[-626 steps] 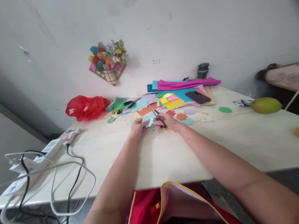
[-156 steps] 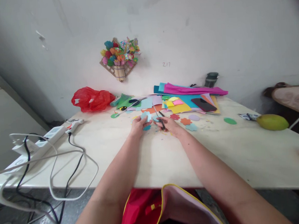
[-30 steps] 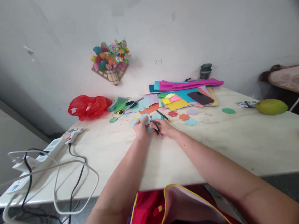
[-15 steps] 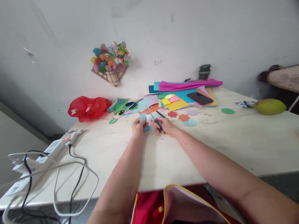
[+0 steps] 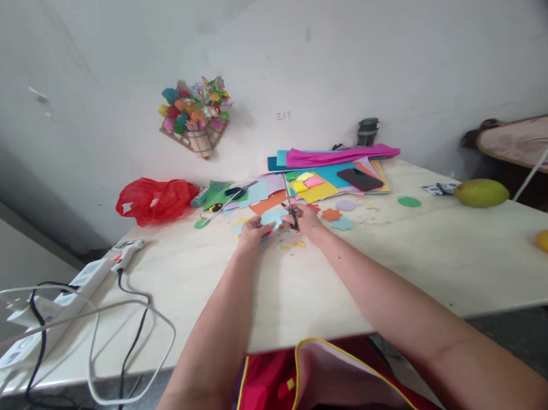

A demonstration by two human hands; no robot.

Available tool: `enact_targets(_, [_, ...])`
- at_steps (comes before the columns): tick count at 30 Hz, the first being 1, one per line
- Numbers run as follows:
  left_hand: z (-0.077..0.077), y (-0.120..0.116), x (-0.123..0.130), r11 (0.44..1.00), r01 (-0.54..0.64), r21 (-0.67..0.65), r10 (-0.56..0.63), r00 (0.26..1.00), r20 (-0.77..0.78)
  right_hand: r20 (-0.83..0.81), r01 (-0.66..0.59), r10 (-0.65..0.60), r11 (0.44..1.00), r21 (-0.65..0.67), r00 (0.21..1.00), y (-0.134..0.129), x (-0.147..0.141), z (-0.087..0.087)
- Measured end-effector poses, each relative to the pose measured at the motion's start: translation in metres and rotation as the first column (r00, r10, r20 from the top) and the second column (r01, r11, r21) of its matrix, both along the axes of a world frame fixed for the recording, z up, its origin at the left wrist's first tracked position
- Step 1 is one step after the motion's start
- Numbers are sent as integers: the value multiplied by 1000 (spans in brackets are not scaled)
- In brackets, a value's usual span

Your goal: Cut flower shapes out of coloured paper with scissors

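Observation:
My left hand [image 5: 256, 229] is closed on a light blue piece of paper [image 5: 271, 217] near the middle of the table. Just to its right, my right hand [image 5: 305, 220] grips black-handled scissors [image 5: 294, 216], with the blades pointing away toward the wall. Small yellow scraps [image 5: 299, 245] lie on the table below the hands. Right of my right hand are an orange paper flower [image 5: 331, 215], a light blue paper flower [image 5: 342, 223] and a lilac paper oval [image 5: 345, 205].
Behind the hands lie coloured sheets [image 5: 322, 191], a phone [image 5: 360, 179] and a second pair of scissors [image 5: 241, 190]. A red bag [image 5: 155, 200] and a power strip [image 5: 53, 317] are left; a mango [image 5: 481, 193] is right.
The scissors have turned from leaning left to nearly straight away from me. More of the light blue paper shows between my hands. The view has shifted slightly right.

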State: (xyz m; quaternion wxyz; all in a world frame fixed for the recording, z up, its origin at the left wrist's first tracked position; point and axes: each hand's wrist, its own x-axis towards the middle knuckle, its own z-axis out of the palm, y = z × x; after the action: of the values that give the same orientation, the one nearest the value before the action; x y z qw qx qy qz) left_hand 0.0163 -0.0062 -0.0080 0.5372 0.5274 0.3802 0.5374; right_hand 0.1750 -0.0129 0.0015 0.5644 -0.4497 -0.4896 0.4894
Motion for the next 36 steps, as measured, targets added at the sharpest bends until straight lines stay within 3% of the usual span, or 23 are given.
enact_targets(7, [1,-4,2,997,79,9,-78,995,-57,16,-46,45,999,27,999,-3,3,6])
enact_targets(16, [-2,-2,2,1000,0,4,0,993,116,-4,-109,109,994,-12,994,-12,-7,9])
enact_targets(26, [0,4,-2,983,-185,1,177,945,276,54,-201,206,976,-89,977,-19,-7,9])
enact_targets(36, [1,2,-1,977,-193,-85,211,873,441,138,-355,357,934,-42,924,-16,-6,-2])
